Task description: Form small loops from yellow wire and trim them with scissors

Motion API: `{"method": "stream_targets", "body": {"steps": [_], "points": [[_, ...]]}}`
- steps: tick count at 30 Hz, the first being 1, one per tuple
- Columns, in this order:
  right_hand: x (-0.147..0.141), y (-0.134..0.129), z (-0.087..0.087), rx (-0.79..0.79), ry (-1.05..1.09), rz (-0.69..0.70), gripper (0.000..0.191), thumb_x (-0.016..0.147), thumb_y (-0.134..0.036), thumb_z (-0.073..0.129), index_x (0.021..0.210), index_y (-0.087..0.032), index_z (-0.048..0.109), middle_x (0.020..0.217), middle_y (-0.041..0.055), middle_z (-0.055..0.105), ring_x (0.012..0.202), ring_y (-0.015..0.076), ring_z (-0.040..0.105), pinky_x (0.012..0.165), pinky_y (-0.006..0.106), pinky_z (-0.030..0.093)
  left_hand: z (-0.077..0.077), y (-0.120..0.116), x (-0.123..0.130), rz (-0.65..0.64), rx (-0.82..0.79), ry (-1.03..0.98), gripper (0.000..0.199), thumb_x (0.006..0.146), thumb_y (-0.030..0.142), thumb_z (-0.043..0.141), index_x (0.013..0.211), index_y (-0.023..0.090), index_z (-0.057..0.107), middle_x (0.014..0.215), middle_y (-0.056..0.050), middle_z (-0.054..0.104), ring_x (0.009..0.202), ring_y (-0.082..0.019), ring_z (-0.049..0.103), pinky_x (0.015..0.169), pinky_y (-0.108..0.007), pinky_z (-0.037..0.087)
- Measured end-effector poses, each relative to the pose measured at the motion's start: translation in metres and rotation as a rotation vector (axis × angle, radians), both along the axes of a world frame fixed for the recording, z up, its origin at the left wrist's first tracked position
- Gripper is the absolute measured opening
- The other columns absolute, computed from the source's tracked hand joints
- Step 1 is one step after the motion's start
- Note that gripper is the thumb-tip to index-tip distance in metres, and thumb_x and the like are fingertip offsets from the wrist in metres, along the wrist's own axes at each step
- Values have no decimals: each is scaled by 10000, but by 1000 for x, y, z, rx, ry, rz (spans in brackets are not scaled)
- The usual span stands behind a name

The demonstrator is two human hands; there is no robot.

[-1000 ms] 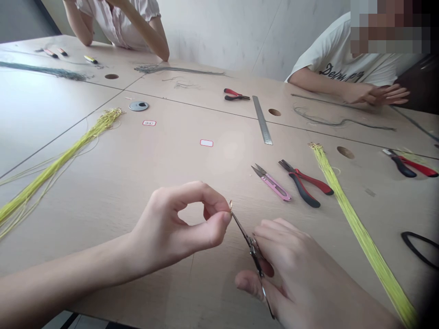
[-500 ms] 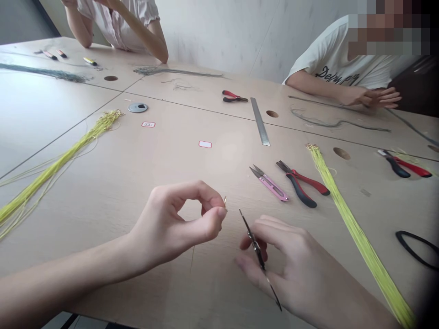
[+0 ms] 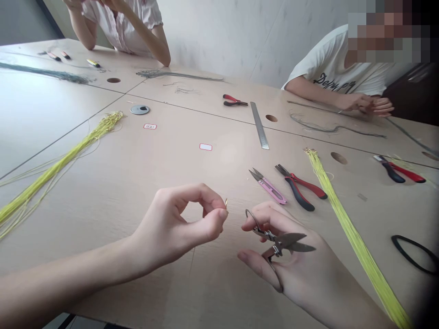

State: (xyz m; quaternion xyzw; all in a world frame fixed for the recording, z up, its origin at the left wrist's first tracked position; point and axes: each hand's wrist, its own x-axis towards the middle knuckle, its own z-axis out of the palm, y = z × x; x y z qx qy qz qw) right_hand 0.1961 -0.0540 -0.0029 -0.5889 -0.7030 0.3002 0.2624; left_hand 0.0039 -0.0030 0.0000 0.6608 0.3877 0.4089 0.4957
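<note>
From the head camera we look down on a wooden table, with our two hands at the near edge. Our left hand (image 3: pixel 174 224) is closed in a pinch, thumb and forefinger forming a loop, and a tiny gold ring (image 3: pixel 226 201) sits between the fingertips, just above the table. Our right hand (image 3: pixel 291 256) is half open, with its fingers curled loosely. Small steel shears (image 3: pixel 277 241) lie across them, blades pointing right, with one handle loop hooked around the fingers. The two hands are near each other but apart.

Just beyond lie pink snips (image 3: pixel 269 189) and red-and-black pliers (image 3: pixel 300 189), both untouched. A yellow cord bundle (image 3: pixel 350 228) runs along our right, and another (image 3: pixel 58 164) along our left, both lying full length. Grey wires (image 3: pixel 336 130) and a steel ruler (image 3: pixel 259 125) lie farther off.

As far as we can see, no cord passes through the ring, and the bundles look whole, so much of the yellow cord appears unworked. Across the table, a person in a white T-shirt (image 3: pixel 329 61) rests both hands beside the grey wires, while another person in a pink blouse (image 3: pixel 120 23) leans on the table edge.
</note>
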Motion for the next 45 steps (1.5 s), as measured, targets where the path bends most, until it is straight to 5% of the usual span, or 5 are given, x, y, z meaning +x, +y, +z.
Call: {"method": "stream_targets", "body": {"steps": [9, 17, 23, 31, 45], "points": [[2, 4, -13, -171, 72, -112, 248, 663, -272, 714, 867, -249, 576, 844, 14, 621, 740, 180, 599, 641, 327, 534, -1, -1, 0, -11, 4, -18, 168, 752, 90, 572, 628, 202, 586, 541, 58, 564, 545, -83, 537, 509, -178, 432], [-6, -2, -12, -307, 371, -177, 419, 710, -304, 661, 989, -283, 348, 735, -50, 571, 517, 123, 587, 475, 249, 501, 1, -1, 0, -8, 1, -26, 174, 751, 79, 577, 627, 200, 583, 546, 60, 570, 547, -77, 545, 523, -172, 440], [1, -7, 11, -127, 300, 126, 213, 751, -186, 542, 936, -289, 520, 783, -9, 546, 771, 174, 611, 683, 317, 523, 1, -2, 0, 4, 10, -40, 174, 750, 72, 580, 630, 198, 580, 541, 66, 573, 547, -70, 545, 525, -166, 435], [-11, -4, 18, -91, -19, 53, 253, 668, -195, 593, 904, -282, 613, 666, -43, 459, 601, 129, 510, 562, 257, 474, -3, -1, -1, -12, 4, -136, 168, 776, 88, 604, 654, 203, 597, 574, 72, 601, 556, -58, 551, 550, -157, 448], [0, -1, 13, 128, -80, 149, 267, 753, -217, 652, 1000, -279, 572, 637, -69, 422, 556, 94, 492, 523, 208, 441, -5, -2, -2, 8, 76, -190, 164, 796, 95, 620, 683, 215, 613, 578, 82, 601, 586, -54, 561, 563, -143, 457]]}}
